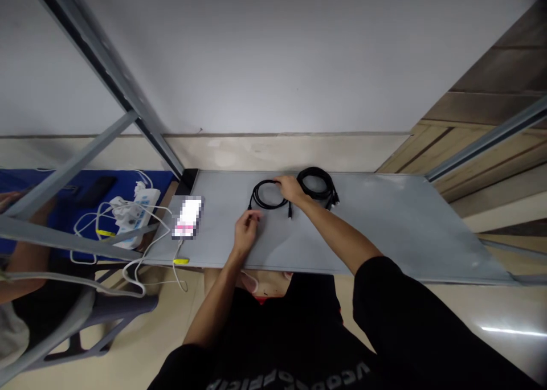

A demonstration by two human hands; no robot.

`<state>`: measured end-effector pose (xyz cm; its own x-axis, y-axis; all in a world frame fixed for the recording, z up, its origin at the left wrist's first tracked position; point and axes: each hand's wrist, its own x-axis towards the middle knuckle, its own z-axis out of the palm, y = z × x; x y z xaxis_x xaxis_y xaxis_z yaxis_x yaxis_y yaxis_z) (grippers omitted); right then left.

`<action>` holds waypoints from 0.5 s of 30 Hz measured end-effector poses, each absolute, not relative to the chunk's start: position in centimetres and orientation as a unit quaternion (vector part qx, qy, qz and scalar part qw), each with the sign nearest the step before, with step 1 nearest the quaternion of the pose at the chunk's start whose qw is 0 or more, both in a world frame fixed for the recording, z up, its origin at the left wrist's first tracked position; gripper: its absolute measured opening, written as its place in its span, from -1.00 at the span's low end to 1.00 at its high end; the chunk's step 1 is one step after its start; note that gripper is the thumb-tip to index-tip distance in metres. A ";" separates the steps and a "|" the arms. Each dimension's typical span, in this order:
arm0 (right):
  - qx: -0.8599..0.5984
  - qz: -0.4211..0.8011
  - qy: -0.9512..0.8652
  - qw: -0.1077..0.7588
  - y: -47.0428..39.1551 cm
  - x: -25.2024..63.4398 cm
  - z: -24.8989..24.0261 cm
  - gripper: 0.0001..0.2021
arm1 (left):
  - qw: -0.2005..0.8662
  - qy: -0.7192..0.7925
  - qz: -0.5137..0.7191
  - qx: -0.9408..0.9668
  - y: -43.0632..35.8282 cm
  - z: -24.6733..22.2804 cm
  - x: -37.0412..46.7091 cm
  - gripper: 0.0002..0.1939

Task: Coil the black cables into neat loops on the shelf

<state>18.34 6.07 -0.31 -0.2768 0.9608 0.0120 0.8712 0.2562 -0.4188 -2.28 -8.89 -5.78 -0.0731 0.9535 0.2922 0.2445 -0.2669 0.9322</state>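
A thin black cable (254, 197) lies in a loose coil on the grey shelf. My right hand (291, 189) pinches the coil at its upper right side. One plug (290, 210) of this cable points toward me, below that hand. The other end runs down on the left to my left hand (247, 229), whose curled fingers close around it; the tip is hidden there. Just right of my right hand rests a thicker black cable coil (317, 172), its plug ends (335, 198) gathered at the lower right.
A grey shelf board (401, 225) on a metal frame (147, 131) runs along the wall. Left lie a phone (188, 216) with a white cord and a white power strip (143, 208) on blue cloth. Another person's arm (29, 253) and a plastic stool (115, 310) are far left.
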 end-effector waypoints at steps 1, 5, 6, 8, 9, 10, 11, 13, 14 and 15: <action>-0.584 0.171 -0.780 0.143 5.5 18.8 -0.5 -0.57 | 0.329 0.508 0.573 0.552 -8.9 -5.9 -2.8 -0.68; -0.591 0.215 -0.742 0.233 2.8 20.9 -1.3 -0.62 | 0.346 0.514 0.666 0.416 -8.2 -6.3 -5.6 -0.64; -0.588 0.234 -0.725 0.271 2.0 21.4 -1.6 -0.64 | 0.379 0.512 0.655 0.406 -7.8 -6.2 -6.3 -0.60; -0.575 0.278 -0.688 0.344 0.5 21.9 -2.0 -0.69 | 0.463 0.497 0.600 0.423 -7.1 -5.8 -7.4 -0.51; -0.566 0.297 -0.675 0.369 -0.3 22.1 -2.1 -0.71 | 0.498 0.488 0.565 0.442 -6.8 -5.6 -7.6 -0.47; -0.556 0.314 -0.664 0.390 -1.1 22.1 -2.3 -0.73 | 0.524 0.477 0.532 0.464 -6.6 -5.3 -7.6 -0.44; -0.544 0.331 -0.656 0.406 -1.9 21.9 -2.4 -0.75 | 0.542 0.466 0.502 0.487 -6.5 -5.0 -7.4 -0.42; -0.515 0.359 -0.647 0.433 -3.4 21.3 -2.6 -0.78 | 0.552 0.442 0.463 0.535 -6.4 -4.5 -6.2 -0.41; -0.500 0.371 -0.644 0.445 -4.0 20.8 -2.8 -0.80 | 0.547 0.429 0.454 0.557 -6.5 -4.4 -5.2 -0.41; -0.488 0.381 -0.640 0.455 -4.7 20.3 -2.9 -0.81 | 0.530 0.423 0.459 0.575 -6.6 -4.3 -4.2 -0.44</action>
